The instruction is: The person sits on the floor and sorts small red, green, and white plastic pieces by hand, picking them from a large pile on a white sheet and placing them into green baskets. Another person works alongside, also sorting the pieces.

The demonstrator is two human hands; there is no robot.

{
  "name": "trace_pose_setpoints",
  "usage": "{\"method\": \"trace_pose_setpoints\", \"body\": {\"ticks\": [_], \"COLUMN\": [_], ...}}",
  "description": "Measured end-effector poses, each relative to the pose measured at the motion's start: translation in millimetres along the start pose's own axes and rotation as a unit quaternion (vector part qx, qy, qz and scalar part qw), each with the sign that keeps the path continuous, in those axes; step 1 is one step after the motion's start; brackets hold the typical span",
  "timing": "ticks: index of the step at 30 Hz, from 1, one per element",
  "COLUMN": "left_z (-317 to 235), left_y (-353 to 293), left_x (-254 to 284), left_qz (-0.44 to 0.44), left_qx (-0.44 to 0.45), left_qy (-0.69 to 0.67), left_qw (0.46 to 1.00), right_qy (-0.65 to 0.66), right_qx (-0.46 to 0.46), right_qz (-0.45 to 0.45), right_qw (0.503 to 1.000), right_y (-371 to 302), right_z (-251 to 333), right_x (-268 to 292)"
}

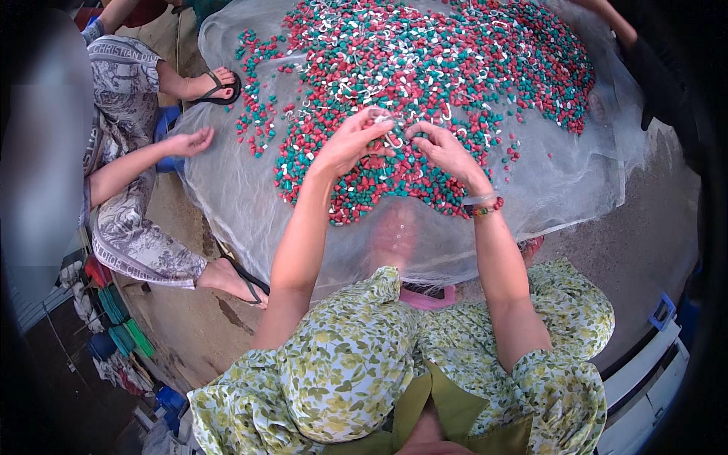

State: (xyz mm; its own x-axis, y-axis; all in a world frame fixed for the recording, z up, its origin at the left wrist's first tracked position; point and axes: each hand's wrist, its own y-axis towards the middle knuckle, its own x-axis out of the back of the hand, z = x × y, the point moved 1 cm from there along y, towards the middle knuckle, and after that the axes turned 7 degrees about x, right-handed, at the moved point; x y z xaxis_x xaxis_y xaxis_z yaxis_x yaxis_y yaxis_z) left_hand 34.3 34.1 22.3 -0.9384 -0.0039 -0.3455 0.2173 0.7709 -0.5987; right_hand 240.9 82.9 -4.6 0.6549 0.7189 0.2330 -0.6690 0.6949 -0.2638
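Note:
Both my hands are raised over a wide heap of small red, green and white pieces [394, 76], likely plastic, with white hooks mixed in. My left hand [353, 144] is closed, thumb and fingers pinching a small white hook [393, 141] whose curved end hangs below the fingertips. Just to its right, my right hand [447, 154] has its thumb and forefinger pressed together; whatever lies between them is too small to make out. Bracelets circle my right wrist. Under the heap spreads a translucent whitish net sheet [531, 199].
At the left sits a co-worker in patterned trousers [125, 83], with one hand [189, 142] near the sheet's edge and sandalled feet beside it. Another person's dark sleeve [660, 83] reaches in at far right. White slatted furniture [644, 387] stands at lower right.

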Motion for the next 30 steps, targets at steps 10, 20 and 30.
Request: {"method": "trace_pose_setpoints", "body": {"ticks": [10,20,30], "left_z": [-10.9,-11.1,-2.4], "left_y": [-25.9,-26.8,-23.8], "left_x": [1.9,9.9,16.3], "left_qz": [0.009,-0.052,-0.179], "left_qx": [-0.001,-0.072,-0.029], "left_qy": [0.056,0.140,0.340], "left_qw": [0.998,0.986,0.923], "right_qy": [-0.252,-0.360,0.143], "right_qx": [0.006,0.105,-0.018], "right_qz": [-0.070,-0.090,-0.079], "right_qw": [0.965,0.923,0.986], "right_y": [-10.7,-10.6,1.1], "right_z": [-5.8,-9.7,4.7], "right_x": [29.5,-61.0,-10.5]}}
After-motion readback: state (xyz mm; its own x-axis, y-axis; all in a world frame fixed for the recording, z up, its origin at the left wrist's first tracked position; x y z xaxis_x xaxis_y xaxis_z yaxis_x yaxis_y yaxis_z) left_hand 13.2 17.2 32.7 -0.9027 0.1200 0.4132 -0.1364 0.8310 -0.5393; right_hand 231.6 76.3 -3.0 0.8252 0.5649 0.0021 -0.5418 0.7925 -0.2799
